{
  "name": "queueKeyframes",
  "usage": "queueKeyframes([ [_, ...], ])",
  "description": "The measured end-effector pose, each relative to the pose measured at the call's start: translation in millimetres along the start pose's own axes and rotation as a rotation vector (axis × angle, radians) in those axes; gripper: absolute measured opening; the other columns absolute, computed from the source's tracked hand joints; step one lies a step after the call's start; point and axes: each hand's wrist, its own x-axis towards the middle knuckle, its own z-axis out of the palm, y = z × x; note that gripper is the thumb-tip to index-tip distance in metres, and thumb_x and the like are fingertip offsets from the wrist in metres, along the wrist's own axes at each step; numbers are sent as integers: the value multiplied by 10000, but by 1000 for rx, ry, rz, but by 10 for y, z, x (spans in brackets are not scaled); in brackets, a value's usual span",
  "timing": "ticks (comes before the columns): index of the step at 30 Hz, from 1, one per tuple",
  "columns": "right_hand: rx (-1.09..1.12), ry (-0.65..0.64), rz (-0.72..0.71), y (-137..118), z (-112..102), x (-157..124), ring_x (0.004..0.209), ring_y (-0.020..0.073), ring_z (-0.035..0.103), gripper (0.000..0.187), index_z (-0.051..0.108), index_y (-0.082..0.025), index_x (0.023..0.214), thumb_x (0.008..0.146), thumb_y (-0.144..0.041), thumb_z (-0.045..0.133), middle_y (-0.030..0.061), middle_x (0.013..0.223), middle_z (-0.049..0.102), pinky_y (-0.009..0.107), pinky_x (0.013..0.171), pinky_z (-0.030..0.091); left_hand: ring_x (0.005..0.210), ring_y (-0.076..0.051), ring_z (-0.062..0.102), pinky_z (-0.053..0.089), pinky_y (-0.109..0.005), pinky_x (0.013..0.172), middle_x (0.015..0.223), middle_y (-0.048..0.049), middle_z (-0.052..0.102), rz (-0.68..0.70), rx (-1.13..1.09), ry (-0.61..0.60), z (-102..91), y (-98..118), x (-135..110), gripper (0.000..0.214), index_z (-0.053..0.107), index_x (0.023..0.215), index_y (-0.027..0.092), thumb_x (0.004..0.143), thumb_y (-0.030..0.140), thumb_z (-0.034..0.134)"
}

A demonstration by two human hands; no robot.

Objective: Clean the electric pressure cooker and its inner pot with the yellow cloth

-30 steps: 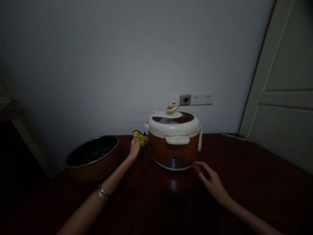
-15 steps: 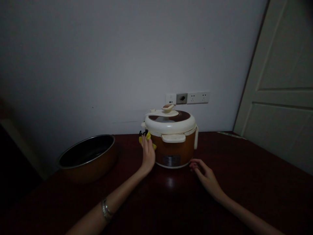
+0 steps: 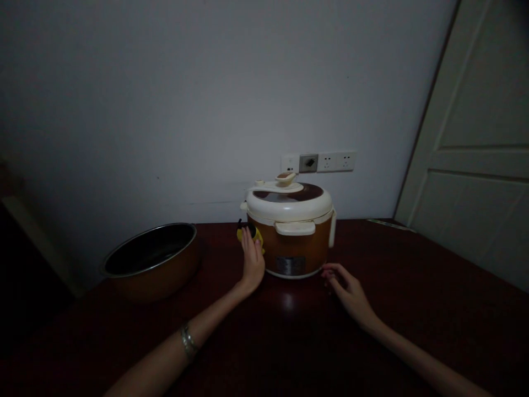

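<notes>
The squat, round electric cooker with an orange-brown body and ivory plastic lid (image 3: 293, 245) stands upright on the dark red, glossy counter (image 3: 285, 342), straight ahead of you and between your two hands, well short of neither. Your left hand (image 3: 253, 262) is at its left flank, with the small yellow cloth with dark edging (image 3: 258, 237) between fingers and wall; your right hand (image 3: 349, 292) is low at the front right, by the base. The left hand lies higher up the body, its fingers nearly straight and close together over the cloth; how firmly they grip it, and where the thumb sits, you cannot tell from here. The right hand is loosely curled, a gap between thumb and fingers, with nothing seen in it; its fingertips are at the bottom rim, though whether they press on it is unclear. Being round, the cooker shows no clear long axis, but its stubby ivory side handle (image 3: 295, 227) faces you. The lid is on, with a dark brown glossy top panel and a raised valve knob (image 3: 286, 178), and a silvery label (image 3: 290, 266) sits low on the front. To the left, well apart, rests an orange-brown pot with a black interior (image 3: 155, 284), its mouth upward
</notes>
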Motion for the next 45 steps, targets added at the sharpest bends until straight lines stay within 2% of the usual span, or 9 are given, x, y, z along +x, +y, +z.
queueKeyframes([
  [6, -5, 3, 5, -27, -7, -10, 641, 151, 583, 322, 570, -177, 964, 799, -452, 536, 54, 810, 626, 270, 534, 495, 1411, -243, -76, 112, -530, 1136, 1547, -48, -141, 248, 119, 80, -154, 304, 244, 644, -124, 1462, 271, 944, 189, 249],
  [12, -16, 8, -13, -73, 6, -16, 613, 147, 569, 286, 576, -176, 930, 783, -419, 540, 47, 773, 618, 258, 497, 482, 1398, -306, -85, 145, -584, 1111, 1529, -104, -177, 409, 240, 108, -210, 213, 370, 682, -143, 1460, 200, 912, 113, 254],
  [16, -1, -5, -15, -53, 6, -5, 602, 139, 562, 268, 575, -173, 938, 789, -392, 533, 43, 781, 612, 250, 489, 475, 1376, -385, -28, 281, -618, 1042, 1510, -213, -103, 619, 434, -4, -256, -12, 108, 707, -63, 1468, 100, 878, 61, 324],
  [20, -2, 1, -23, -42, 12, 3, 592, 135, 562, 261, 574, -178, 927, 795, -398, 527, 36, 760, 608, 243, 481, 469, 1339, -347, 284, 379, -523, 1017, 1441, -259, 290, 826, 586, -202, -353, -159, -85, 625, 142, 1461, 67, 874, 51, 355],
  [23, -26, 2, -55, -52, 17, 4, 592, 136, 569, 237, 576, -180, 910, 793, -378, 518, 30, 746, 610, 250, 497, 477, 1290, -245, 417, 364, -389, 1053, 1385, -168, 445, 931, 605, -403, -408, -32, -12, 546, 301, 1427, 124, 886, 70, 349],
  [26, -43, -3, -64, -50, 11, 2, 598, 137, 575, 223, 578, -179, 907, 794, -362, 516, 29, 749, 614, 261, 526, 489, 1325, -186, 365, 300, -307, 1089, 1432, -122, 399, 1002, 561, -473, -393, 228, 155, 540, 305, 1425, 122, 889, 74, 347],
  [32, 23, 11, 5, -11, -3, -10, 587, 132, 559, 244, 574, -174, 935, 777, -357, 536, 28, 766, 601, 239, 471, 454, 1381, -183, 247, 247, -299, 1112, 1476, -125, 323, 990, 597, -398, -244, 511, 210, 538, 267, 1429, 62, 895, 80, 323],
  [36, 92, 49, 52, 5, -12, 12, 576, 128, 542, 258, 567, -173, 929, 748, -355, 547, 30, 777, 595, 230, 443, 428, 1367, -141, 275, 255, -252, 1103, 1480, -89, 328, 1087, 608, -465, -90, 559, 92, 500, 320, 1404, 73, 904, 87, 297],
  [45, 198, 384, 168, 66, -176, 111, 496, 112, 491, 342, 546, -176, 905, 690, -439, 585, 11, 734, 571, 227, 397, 380, 1268, -183, 449, 295, -262, 1102, 1332, -128, 530, 1137, 792, -370, 784, 883, -50, 457, 570, 1228, 24, 856, 104, 317],
])
